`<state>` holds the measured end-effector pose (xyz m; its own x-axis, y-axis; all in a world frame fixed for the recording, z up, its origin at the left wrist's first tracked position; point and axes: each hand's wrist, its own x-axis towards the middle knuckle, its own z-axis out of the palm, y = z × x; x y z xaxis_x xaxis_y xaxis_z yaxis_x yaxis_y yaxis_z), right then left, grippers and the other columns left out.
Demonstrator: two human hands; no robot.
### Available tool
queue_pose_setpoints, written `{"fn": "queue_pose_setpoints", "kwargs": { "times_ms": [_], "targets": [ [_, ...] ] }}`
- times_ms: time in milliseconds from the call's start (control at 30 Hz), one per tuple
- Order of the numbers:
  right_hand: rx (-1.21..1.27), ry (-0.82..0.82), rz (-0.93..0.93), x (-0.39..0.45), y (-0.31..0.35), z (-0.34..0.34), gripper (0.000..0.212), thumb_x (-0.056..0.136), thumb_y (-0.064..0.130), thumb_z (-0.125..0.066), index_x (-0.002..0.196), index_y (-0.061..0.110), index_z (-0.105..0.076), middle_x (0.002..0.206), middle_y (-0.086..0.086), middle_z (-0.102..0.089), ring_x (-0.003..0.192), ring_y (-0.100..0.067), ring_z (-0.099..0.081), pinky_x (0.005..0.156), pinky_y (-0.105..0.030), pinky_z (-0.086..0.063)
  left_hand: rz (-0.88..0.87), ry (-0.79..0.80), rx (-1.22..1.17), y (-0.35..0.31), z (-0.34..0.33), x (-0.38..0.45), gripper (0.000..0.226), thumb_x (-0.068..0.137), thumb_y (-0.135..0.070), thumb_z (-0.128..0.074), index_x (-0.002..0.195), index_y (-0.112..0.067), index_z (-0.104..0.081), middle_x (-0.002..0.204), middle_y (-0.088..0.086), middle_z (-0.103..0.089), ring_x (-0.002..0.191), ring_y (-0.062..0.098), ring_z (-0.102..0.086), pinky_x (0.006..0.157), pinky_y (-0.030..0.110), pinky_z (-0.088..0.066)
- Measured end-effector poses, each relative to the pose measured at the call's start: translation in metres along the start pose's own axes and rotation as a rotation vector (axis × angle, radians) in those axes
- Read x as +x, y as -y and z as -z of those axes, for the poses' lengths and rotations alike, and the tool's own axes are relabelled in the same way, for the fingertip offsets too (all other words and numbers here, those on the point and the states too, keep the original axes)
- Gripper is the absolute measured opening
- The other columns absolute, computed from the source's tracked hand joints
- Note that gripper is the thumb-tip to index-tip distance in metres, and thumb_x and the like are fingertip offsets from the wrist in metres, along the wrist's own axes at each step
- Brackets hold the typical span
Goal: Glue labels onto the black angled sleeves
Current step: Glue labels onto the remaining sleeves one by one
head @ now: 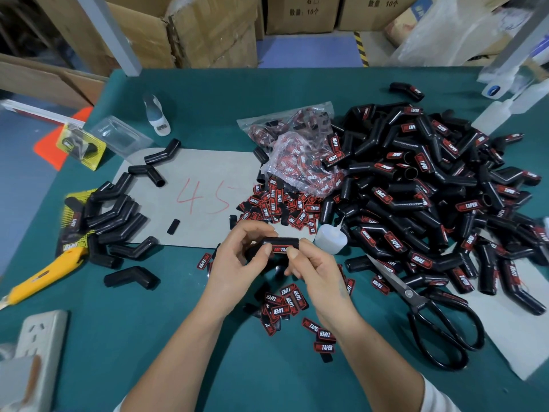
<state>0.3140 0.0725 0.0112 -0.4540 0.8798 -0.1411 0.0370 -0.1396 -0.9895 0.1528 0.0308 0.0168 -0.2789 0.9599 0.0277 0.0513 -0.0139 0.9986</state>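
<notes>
- The green table point(297, 93) fills the frame; a big heap of labelled sleeves point(430, 185) covers its right side.
- A grey board point(208, 173) marked "45" lies centre-left, with bare sleeves point(116, 215) piled at its left edge.
- Black scissors point(427, 310) lie lower right; loose labels point(285, 301) are scattered under the hands.
- At centre, the held sleeve point(280, 245) lies with its long axis left to right; its left end is hidden behind fingers.
- The left hand point(237, 260) curls around it; the right hand point(315, 272) pinches its label with thumb and forefinger.
- A small glue bottle point(329, 237) sits just right of the hands.
</notes>
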Motion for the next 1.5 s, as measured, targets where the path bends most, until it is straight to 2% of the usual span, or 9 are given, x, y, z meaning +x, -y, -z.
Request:
{"fn": "queue_pose_setpoints", "kwargs": {
  "times_ms": [167,267,333,633,833,1033,1233,1400,1500],
  "targets": [
    [0.032,0.007,-0.018,0.0007,-0.0015,0.0007,0.020,0.097,0.044,-0.056,0.086,0.040,-0.072,0.072,0.018,-0.055,0.074,-0.005,-0.054,0.077,-0.023,-0.046,0.054,0.063,-0.033,-0.0023,-0.0012,-0.0008,0.029,0.089,-0.024,-0.063,0.117,-0.027,-0.067,0.117,-0.004,-0.069,0.110,0.017,-0.063,0.096,0.031,-0.050],
    [0.055,0.009,-0.025,0.0008,-0.0006,-0.0026,0.022,0.093,0.044,-0.061,0.098,0.027,-0.075,0.093,-0.020,-0.060,0.083,-0.022,-0.058,0.081,-0.039,-0.049,0.039,0.055,0.022,0.0019,-0.0050,-0.0002,0.025,0.088,-0.024,-0.065,0.113,-0.019,-0.068,0.117,-0.001,-0.065,0.114,0.018,-0.062,0.100,0.028,-0.047],
    [0.057,0.001,-0.015,0.0005,-0.0001,-0.0042,0.027,0.092,0.043,-0.063,0.102,0.020,-0.074,0.097,-0.026,-0.056,0.084,-0.034,-0.058,0.082,-0.045,-0.049,0.060,0.055,-0.020,0.0030,-0.0061,-0.0002,0.020,0.090,-0.013,-0.066,0.109,-0.016,-0.069,0.115,0.003,-0.065,0.113,0.017,-0.062,0.099,0.027,-0.047],
    [0.039,-0.034,-0.002,0.0003,-0.0036,-0.0053,0.046,0.089,0.045,-0.065,0.096,-0.001,-0.071,0.090,-0.023,-0.047,0.081,-0.021,-0.048,0.078,-0.038,-0.042,0.033,0.086,-0.133,0.0006,-0.0018,-0.0014,0.016,0.089,-0.010,-0.067,0.104,-0.015,-0.071,0.110,0.011,-0.064,0.109,0.022,-0.060,0.098,0.028,-0.046],
    [0.095,-0.062,-0.030,0.0005,-0.0020,-0.0064,0.031,0.087,0.040,-0.070,0.093,0.010,-0.075,0.084,-0.025,-0.048,0.079,-0.022,-0.052,0.077,-0.037,-0.044,-0.012,0.097,-0.073,0.0006,-0.0051,-0.0036,0.019,0.091,-0.019,-0.063,0.109,-0.013,-0.068,0.113,0.006,-0.063,0.113,0.021,-0.060,0.100,0.026,-0.044],
    [0.194,-0.085,-0.069,0.0003,-0.0007,-0.0049,0.015,0.088,0.029,-0.076,0.095,0.016,-0.078,0.084,-0.032,-0.042,0.082,-0.031,-0.046,0.079,-0.051,-0.044,-0.071,0.135,0.044,0.0021,-0.0051,-0.0038,0.022,0.096,0.001,-0.057,0.115,-0.006,-0.066,0.119,0.011,-0.062,0.119,0.020,-0.059,0.104,0.022,-0.042],
    [0.241,-0.089,-0.076,-0.0015,-0.0008,-0.0044,0.033,0.082,0.038,-0.077,0.102,0.011,-0.076,0.080,-0.025,-0.042,0.082,-0.026,-0.040,0.080,-0.043,-0.039,-0.099,0.157,0.098,-0.0013,-0.0058,-0.0044,0.027,0.096,0.002,-0.054,0.118,-0.007,-0.066,0.122,0.014,-0.060,0.122,0.021,-0.057,0.108,0.024,-0.041],
    [0.204,-0.046,-0.054,-0.0004,-0.0043,-0.0031,0.029,0.088,0.040,-0.072,0.105,0.018,-0.078,0.100,-0.037,-0.055,0.090,-0.028,-0.052,0.084,-0.054,-0.047,-0.085,0.119,0.095,0.0001,-0.0077,-0.0040,0.021,0.097,-0.002,-0.059,0.114,-0.010,-0.067,0.118,0.009,-0.063,0.119,0.020,-0.060,0.103,0.020,-0.042],
    [0.173,-0.038,-0.036,-0.0002,-0.0092,-0.0026,0.027,0.091,0.040,-0.066,0.107,0.023,-0.079,0.092,-0.011,-0.063,0.086,-0.015,-0.059,0.091,-0.061,-0.051,-0.066,0.084,0.071,0.0030,-0.0074,-0.0032,0.020,0.096,-0.003,-0.060,0.112,-0.013,-0.069,0.116,0.008,-0.065,0.116,0.020,-0.061,0.102,0.020,-0.044]
  ]
}}
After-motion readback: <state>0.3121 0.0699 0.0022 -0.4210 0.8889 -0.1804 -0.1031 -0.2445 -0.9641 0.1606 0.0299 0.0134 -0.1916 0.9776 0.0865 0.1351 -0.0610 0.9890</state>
